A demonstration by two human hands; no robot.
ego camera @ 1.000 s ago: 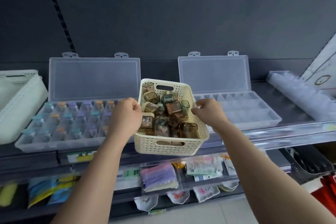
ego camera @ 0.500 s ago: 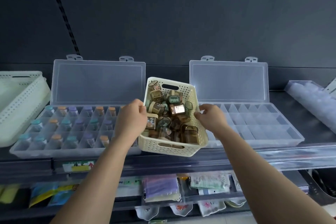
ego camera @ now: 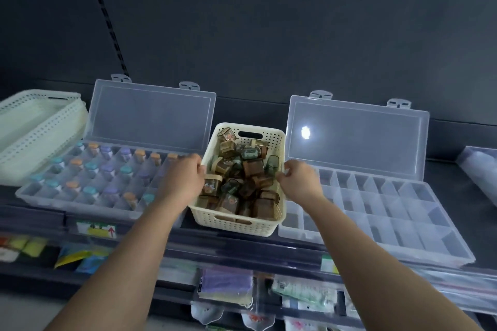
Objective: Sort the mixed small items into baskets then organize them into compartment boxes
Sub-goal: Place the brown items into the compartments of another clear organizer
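- cream basket [ego camera: 236,223]: centre of frame, on the dark shelf [ego camera: 269,246], between the two clear boxes. Can't tell if its base sits flat on the shelf or is slightly raised.
- basket load: heap of small brown and green clear containers [ego camera: 252,169], jumbled, some tipped.
- left hand [ego camera: 185,180]: fingers curled over the basket's left rim, gripping it, roughly mid-length.
- right hand [ego camera: 298,183]: fingers curled at the right rim, pinching it, opposite the left hand.
- left compartment box [ego camera: 67,203]: left of the basket, lid [ego camera: 150,115] stood open against the back wall. Cells hold small bottles [ego camera: 91,166] with orange, teal and purple caps.
- right compartment box [ego camera: 403,226]: right of the basket, just beside it, lid [ego camera: 355,137] open and upright, bright glare spot on it. Cells look bare.
- stack of cream baskets [ego camera: 35,126]: far left of frame, beside the left box.
- lower shelf, bottom of frame: packets [ego camera: 226,285] in clear wrap, print too blurred to read.
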